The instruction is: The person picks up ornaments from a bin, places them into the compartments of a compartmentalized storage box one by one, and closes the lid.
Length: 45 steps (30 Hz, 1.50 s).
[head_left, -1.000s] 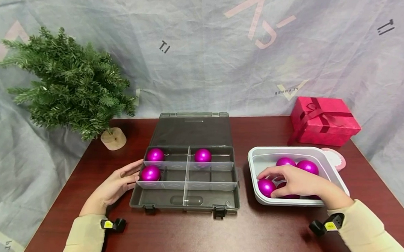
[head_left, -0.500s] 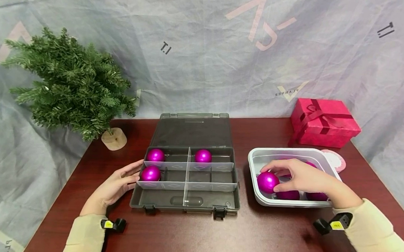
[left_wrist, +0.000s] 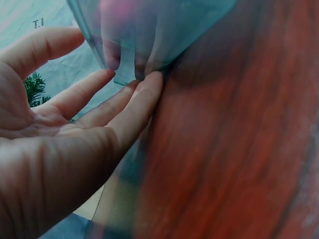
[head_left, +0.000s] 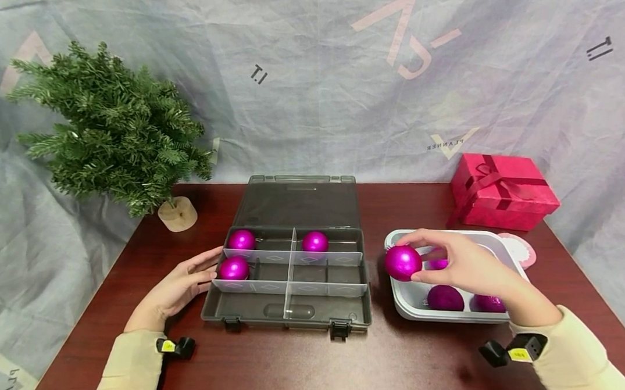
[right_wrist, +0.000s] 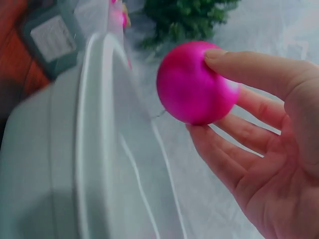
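Note:
My right hand [head_left: 458, 262] pinches a shiny magenta Christmas bauble [head_left: 403, 263] between thumb and fingers, over the left rim of the white tub [head_left: 398, 306]. A thin wire hook sticks out from that bauble [right_wrist: 197, 82] in the right wrist view. Several more baubles [head_left: 446, 298] lie inside the tub, partly behind my hand. The grey see-through organizer case [head_left: 326, 303] stands with its lid up, and three baubles [head_left: 234, 268] sit in its compartments, two at the left and one at the back right. My left hand [head_left: 180, 282] touches the case's left side with extended fingertips [left_wrist: 152, 82].
A small artificial fir tree [head_left: 118, 134] on a wooden base leans at the back left. At the back right is a red gift box [head_left: 503, 194] with a ribbon. A round pink-and-white piece [head_left: 522, 250] shows behind the tub. Grey cloth [head_left: 318, 73] hangs behind the table.
My right hand has lifted a bauble from the tub's left end, raising it and carrying it slightly left to the rim. The left hand has stayed at the case.

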Each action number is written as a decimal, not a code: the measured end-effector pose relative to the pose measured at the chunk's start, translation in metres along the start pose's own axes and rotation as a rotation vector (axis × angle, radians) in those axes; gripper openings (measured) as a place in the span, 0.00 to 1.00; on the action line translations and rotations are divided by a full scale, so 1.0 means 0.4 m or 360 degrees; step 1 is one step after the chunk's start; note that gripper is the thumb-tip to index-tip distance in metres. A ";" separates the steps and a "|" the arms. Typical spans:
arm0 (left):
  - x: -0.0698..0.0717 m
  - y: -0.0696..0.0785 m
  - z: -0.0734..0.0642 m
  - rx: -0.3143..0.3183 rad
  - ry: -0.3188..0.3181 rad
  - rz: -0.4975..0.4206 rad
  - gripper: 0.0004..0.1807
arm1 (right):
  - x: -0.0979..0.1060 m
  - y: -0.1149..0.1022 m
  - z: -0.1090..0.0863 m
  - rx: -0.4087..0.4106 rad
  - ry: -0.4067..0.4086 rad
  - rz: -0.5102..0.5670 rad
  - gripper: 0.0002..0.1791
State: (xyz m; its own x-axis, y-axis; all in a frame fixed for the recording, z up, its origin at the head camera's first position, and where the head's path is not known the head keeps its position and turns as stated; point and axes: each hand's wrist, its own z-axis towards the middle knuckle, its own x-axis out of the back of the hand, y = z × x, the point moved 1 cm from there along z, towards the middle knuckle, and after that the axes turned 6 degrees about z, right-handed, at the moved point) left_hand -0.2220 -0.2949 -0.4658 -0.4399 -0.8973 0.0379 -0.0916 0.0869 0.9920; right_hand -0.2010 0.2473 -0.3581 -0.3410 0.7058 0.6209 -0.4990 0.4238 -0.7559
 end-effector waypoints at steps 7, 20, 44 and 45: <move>0.001 -0.004 0.002 0.0000 -0.0002 0.0002 0.36 | -0.046 -0.060 0.050 0.0147 0.0090 0.0160 0.30; 0.002 -0.004 0.006 -0.0004 -0.0009 0.0005 0.36 | -0.165 -0.159 0.164 0.0109 0.0195 0.0531 0.29; 0.009 -0.007 0.004 0.0008 0.0004 0.0021 0.36 | -0.399 -0.134 0.363 -0.0015 -0.0010 0.0380 0.25; 0.008 -0.007 0.004 0.0011 0.0004 0.0023 0.36 | -0.404 -0.132 0.366 -0.0027 -0.0016 0.0350 0.25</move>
State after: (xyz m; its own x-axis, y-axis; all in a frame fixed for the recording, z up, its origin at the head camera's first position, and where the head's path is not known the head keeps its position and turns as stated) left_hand -0.2247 -0.2975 -0.4687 -0.4388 -0.8970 0.0526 -0.0914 0.1028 0.9905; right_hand -0.2363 0.0279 -0.3882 -0.4482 0.7766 0.4427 -0.3985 0.2697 -0.8766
